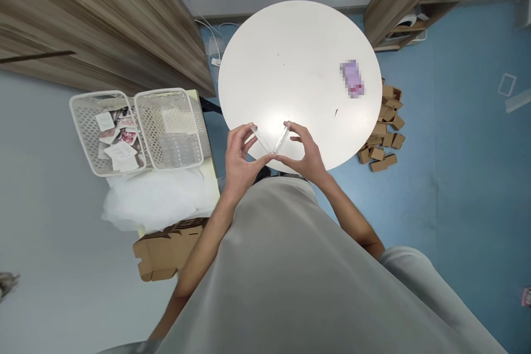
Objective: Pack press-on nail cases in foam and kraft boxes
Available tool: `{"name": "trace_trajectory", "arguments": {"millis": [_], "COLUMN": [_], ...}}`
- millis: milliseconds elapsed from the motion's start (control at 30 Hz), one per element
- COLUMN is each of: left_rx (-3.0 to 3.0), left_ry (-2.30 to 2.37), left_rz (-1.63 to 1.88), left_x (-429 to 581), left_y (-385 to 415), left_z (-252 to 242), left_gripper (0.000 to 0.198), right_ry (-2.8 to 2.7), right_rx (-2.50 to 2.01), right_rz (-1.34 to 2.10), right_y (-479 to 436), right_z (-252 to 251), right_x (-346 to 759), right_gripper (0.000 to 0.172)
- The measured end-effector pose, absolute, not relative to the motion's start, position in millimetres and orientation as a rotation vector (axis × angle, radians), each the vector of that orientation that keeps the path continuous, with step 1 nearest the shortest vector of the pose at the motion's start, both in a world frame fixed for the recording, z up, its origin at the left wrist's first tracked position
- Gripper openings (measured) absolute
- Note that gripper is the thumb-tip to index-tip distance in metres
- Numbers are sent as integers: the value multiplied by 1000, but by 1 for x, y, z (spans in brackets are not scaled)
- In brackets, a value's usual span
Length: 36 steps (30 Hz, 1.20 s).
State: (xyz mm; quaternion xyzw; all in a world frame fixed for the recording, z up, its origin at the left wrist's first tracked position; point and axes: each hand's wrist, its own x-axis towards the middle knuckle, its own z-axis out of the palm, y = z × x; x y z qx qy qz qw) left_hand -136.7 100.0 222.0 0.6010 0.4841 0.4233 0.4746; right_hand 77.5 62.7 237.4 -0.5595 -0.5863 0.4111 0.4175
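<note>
Between my two hands is a clear plastic hinged case [264, 142], spread in a V over the near edge of the white round table. My left hand [239, 161] pinches the left half, with its thumb near the fold at the bottom. On the other side my right hand [306, 156] grips the right half the same way, thumb by the fold. The two thumb tips almost meet. No contents show inside the case, though its inner faces are seen nearly edge-on.
A blurred purple item [352, 78] lies on the round table [298, 33]. To the left are two white baskets, one with printed packets [120, 150], one with clear cases [179, 149]. White plastic bags [157, 196] and flattened cardboard [166, 254] sit below them. Small brown boxes [388, 127] cover floor at right.
</note>
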Motion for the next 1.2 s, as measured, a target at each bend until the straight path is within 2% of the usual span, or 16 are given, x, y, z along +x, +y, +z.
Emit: {"name": "trace_trajectory", "arguments": {"millis": [200,333,433,567,700,833,1000,1200], "left_rx": [1382,1183,924,579,468,624,710,712], "left_ry": [1203,1118,1029,1031,1127,1153,1129,1113], "left_rz": [961,815,725,779,857,831,789,753], "left_x": [-149,-154,-148,-133,-128,-139,-145,-136], "left_y": [104,105,102,97,98,104,105,102], "left_z": [216,220,224,225,218,206,198,200], "left_gripper": [100,118,127,105,82,63,60,60], "right_ry": [-1458,-1590,-1785,-2016,-2091,-1696,-1007,-697], "right_rx": [-1420,-1437,-1430,-1474,-1451,-1588,-1740,-1563], "right_rz": [971,783,587,377,459,695,1138,1543], "right_y": [58,52,47,40,33,36,61,75], "right_z": [240,238,233,221,215,216,204,191], "right_x": [94,90,80,66,57,58,64,59], "right_gripper": [45,18,21,28,5,25,57,66]}}
